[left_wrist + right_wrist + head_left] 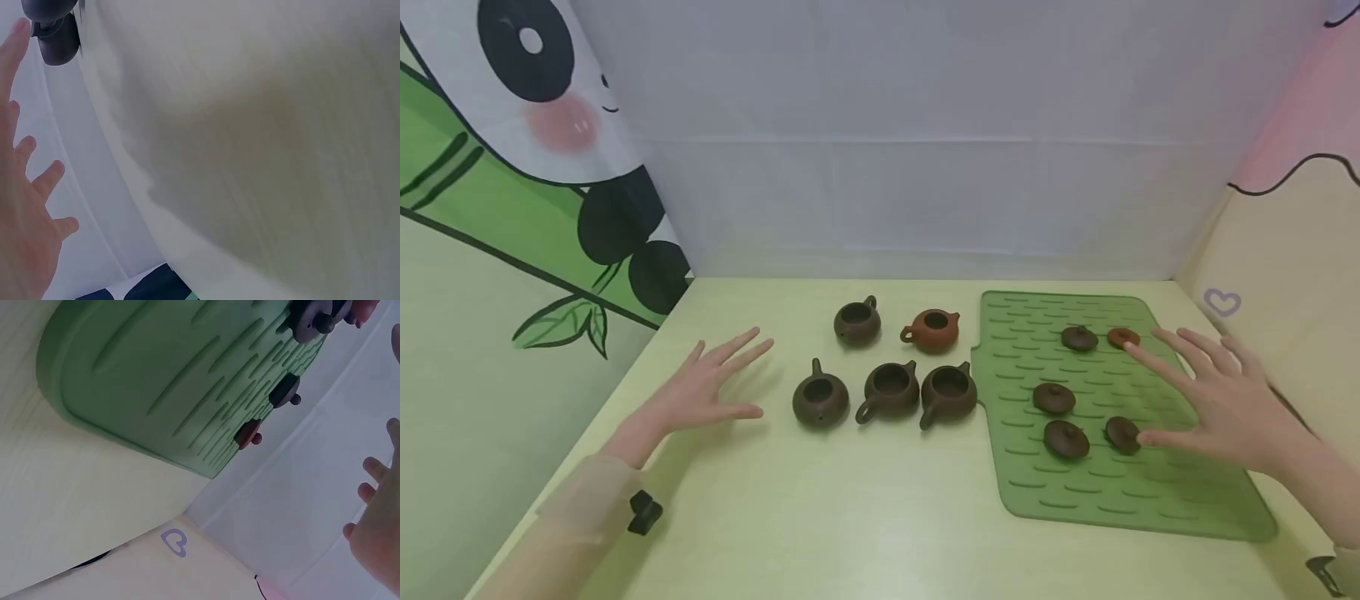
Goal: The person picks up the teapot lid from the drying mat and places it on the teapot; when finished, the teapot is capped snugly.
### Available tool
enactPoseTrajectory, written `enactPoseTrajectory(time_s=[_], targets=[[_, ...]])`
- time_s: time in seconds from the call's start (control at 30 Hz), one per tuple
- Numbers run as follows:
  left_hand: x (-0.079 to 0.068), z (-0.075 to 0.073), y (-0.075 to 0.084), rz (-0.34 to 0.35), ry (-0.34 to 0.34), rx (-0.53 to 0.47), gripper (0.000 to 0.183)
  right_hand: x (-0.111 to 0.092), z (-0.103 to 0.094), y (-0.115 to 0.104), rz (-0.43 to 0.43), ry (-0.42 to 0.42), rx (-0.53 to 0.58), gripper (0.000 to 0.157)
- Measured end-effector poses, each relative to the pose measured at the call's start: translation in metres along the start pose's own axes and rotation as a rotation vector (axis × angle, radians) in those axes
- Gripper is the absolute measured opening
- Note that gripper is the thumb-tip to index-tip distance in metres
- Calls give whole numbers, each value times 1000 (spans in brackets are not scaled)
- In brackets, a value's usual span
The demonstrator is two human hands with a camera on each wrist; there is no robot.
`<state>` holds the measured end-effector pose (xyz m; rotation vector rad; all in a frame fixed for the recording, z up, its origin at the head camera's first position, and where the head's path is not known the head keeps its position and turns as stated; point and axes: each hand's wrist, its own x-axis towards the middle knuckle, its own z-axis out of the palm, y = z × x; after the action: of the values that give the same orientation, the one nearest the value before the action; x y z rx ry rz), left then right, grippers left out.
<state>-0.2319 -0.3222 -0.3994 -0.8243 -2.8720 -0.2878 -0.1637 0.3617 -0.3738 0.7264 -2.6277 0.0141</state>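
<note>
- A white cloth backdrop (887, 192) rises behind everything, creased in straight lines.
- The pale, wood-grained tabletop (850, 517) stretches forward to the backdrop and bears all the teaware.
- A printed panel with a black-and-white panda (568, 125) and green bamboo stands along the left side.
- A green ridged mat (1075, 510) with rounded corners lies flat on the right part of the tabletop.
- Both hands hold nothing and are spread wide: the left hand (711, 387) is above the tabletop, left of the teapots; the right hand (1232, 400) is above the mat's right side, its thumb and index finger pointing toward the lids.
- Five round teapots, their openings facing up, sit between the left hand and the mat. At the back are a dark brown teapot (857, 328) and, to its right, a reddish-brown clay teapot (934, 336). In front are three more dark brown ones: a left teapot (821, 406), a middle teapot (891, 392) and a right teapot (950, 393) next to the mat's edge.
- Five small knobbed lids rest on the mat: a dark rear lid (1079, 340) beside a red-brown lid (1122, 338), and nearer, three dark brown ones (1066, 442).
</note>
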Motion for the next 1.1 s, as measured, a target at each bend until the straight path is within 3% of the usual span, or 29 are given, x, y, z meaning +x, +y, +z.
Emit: enactPoseTrajectory(time_s=[0.17, 0.3, 0.47, 0.73, 0.93, 1.1], targets=[[5, 9, 5, 2, -34, -92, 98, 1, 2, -9, -4, -3, 55, 108], [9, 16, 13, -15, -62, -237, 95, 0, 5, -17, 7, -13, 122, 104], [14, 20, 24, -29, -35, -410, 94, 1, 7, -26, 3, -12, 153, 101], [23, 27, 34, -108, -56, -634, 91, 5, 11, -39, 35, 9, 280, 84], [23, 36, 42, -122, -65, -779, 89, 11, 17, -48, 25, 34, 368, 74], [18, 40, 44, -158, -47, -890, 85, 18, 17, -57, 14, -3, 440, 69]])
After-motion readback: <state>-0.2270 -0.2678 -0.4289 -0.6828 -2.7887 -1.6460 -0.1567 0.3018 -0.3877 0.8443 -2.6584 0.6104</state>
